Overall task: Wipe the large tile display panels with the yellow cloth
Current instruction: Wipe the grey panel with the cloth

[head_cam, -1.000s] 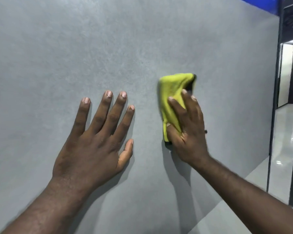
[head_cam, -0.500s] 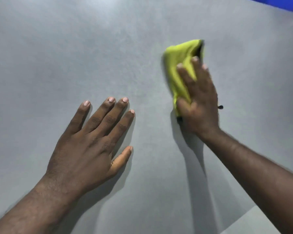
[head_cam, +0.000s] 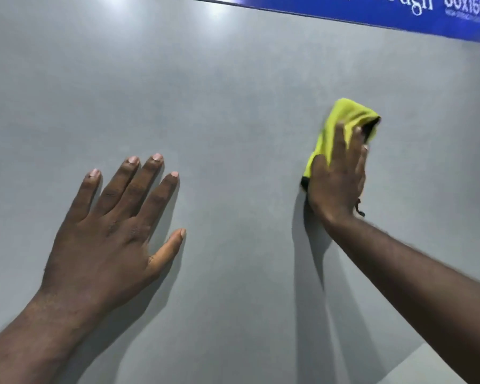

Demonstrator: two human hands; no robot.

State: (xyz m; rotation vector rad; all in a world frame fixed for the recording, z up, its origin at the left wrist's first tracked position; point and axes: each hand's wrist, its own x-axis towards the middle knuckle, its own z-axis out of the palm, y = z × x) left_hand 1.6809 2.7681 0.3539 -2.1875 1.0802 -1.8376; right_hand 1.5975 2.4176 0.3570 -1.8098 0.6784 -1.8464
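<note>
A large grey tile panel [head_cam: 233, 92] fills almost the whole head view. My right hand [head_cam: 337, 176] presses a folded yellow cloth [head_cam: 344, 117] flat against the panel at the right, fingers laid over it. The cloth's yellow top and a dark edge stick out above and below the hand. My left hand [head_cam: 117, 231] lies flat on the panel at the lower left, fingers spread, holding nothing.
A blue label strip [head_cam: 399, 15] with white lettering runs along the panel's top edge at the upper right. A paler surface [head_cam: 438, 367] shows past the panel's lower right corner. Light glare sits on the tile near the top.
My right hand has carried the cloth up and to the right across the panel. The view has tilted up, so the blue strip now shows and the doorway at right is gone. My left hand stays planted.
</note>
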